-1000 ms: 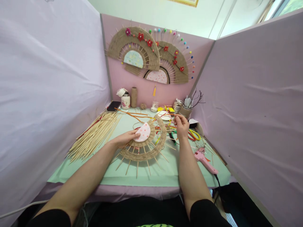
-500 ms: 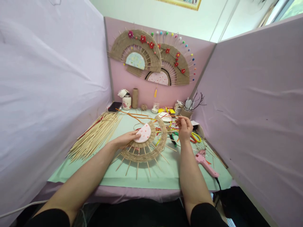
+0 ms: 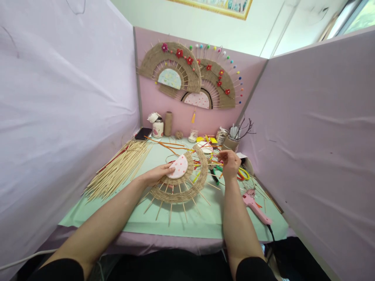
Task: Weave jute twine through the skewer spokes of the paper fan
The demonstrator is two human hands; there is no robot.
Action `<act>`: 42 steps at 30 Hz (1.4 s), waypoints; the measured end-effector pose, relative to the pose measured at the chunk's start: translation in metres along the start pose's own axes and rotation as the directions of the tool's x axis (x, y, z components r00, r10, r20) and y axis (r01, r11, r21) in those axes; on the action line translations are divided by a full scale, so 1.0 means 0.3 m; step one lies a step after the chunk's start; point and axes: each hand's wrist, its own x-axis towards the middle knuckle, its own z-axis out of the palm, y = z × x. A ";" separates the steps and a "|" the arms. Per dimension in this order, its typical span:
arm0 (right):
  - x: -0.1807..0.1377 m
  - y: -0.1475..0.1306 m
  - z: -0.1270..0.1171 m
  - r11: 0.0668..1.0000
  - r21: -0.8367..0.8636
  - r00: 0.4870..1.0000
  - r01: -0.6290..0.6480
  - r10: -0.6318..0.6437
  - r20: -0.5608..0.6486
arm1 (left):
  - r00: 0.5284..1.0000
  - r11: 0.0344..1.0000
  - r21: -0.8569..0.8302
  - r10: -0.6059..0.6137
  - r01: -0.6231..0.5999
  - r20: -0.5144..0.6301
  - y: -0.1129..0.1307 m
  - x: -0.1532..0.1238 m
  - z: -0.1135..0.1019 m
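Note:
My left hand (image 3: 157, 174) grips the left end of a half-round woven fan (image 3: 178, 196), its thumb on the pink dotted half-circle (image 3: 179, 167) at the centre. Thin sticks radiate through two woven bands and poke out past the outer one. To the right of the fan, my right hand (image 3: 231, 164) is raised with thumb and fingertips pinched together. Whatever lies between those fingertips is too small to make out. Behind the fan and near the right hand lie coloured pipe cleaners and dark-and-green-handled pliers (image 3: 214, 175).
A pile of thin sticks (image 3: 117, 171) covers the left side. A pink glue gun (image 3: 256, 207) lies at right, its cord over the edge. Along the back stand a jar (image 3: 157, 128), a twine spool (image 3: 168, 123) and a pot of twigs (image 3: 231, 143). Two finished fans (image 3: 175, 46) hang behind.
The camera has tilted up slightly, so the scene sits lower in view. My right hand has shifted a little to the right, still pinched. The left hand keeps its grip on the fan.

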 end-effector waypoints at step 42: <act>-0.007 0.037 0.050 0.878 0.002 0.851 -0.479 0.464 0.247 | 0.955 0.967 -0.084 0.218 -0.239 -0.199 0.019 0.008 -0.002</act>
